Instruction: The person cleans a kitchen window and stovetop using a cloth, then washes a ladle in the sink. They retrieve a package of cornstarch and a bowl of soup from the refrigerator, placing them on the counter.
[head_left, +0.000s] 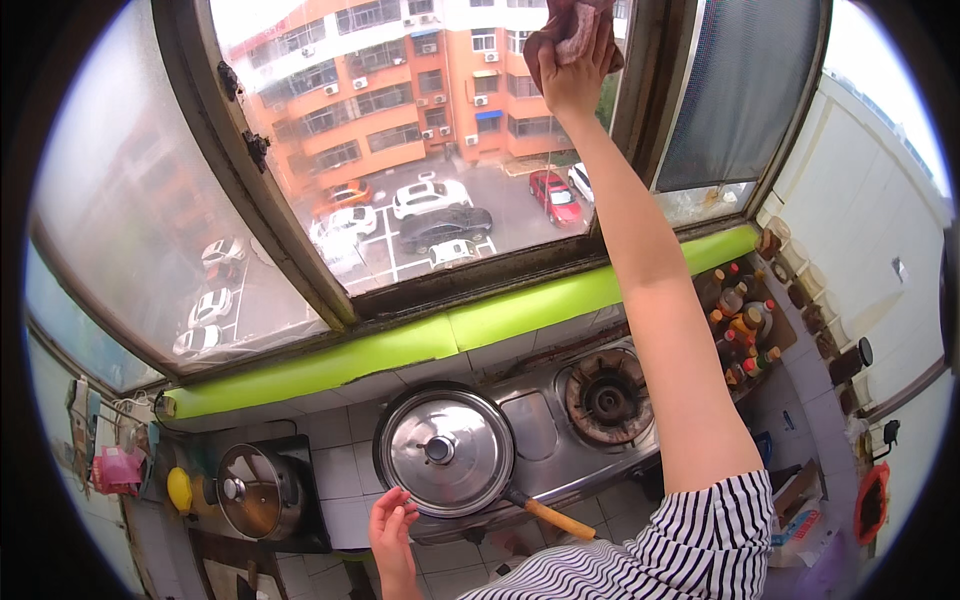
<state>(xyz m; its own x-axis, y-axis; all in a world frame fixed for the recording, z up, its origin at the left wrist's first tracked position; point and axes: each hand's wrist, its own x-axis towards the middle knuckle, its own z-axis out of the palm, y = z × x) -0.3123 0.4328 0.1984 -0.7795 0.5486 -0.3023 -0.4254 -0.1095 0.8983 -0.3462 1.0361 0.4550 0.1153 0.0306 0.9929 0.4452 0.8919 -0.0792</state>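
Observation:
High at the upper right of the middle window pane (420, 112), my right hand (574, 79) presses a brownish-pink cloth (541, 46) against the glass. My right arm stretches up over the stove. Down near the counter's front edge, my left hand (391, 517) hangs with its fingers loosely curled and nothing in it. It is nearest to a wok (384, 480) with a shiny metal lid (465, 472) and a wooden handle (559, 519). Whether the left fingertips touch the wok's rim cannot be told.
A gas burner (609, 397) is beside the wok on the steel stove (529, 427). Several sauce bottles (742, 322) crowd the right corner. At left, a glass-lidded pot (251, 491) sits on a black cooktop (309, 480). A lime-green strip (525, 307) runs below the dark window frame (465, 281).

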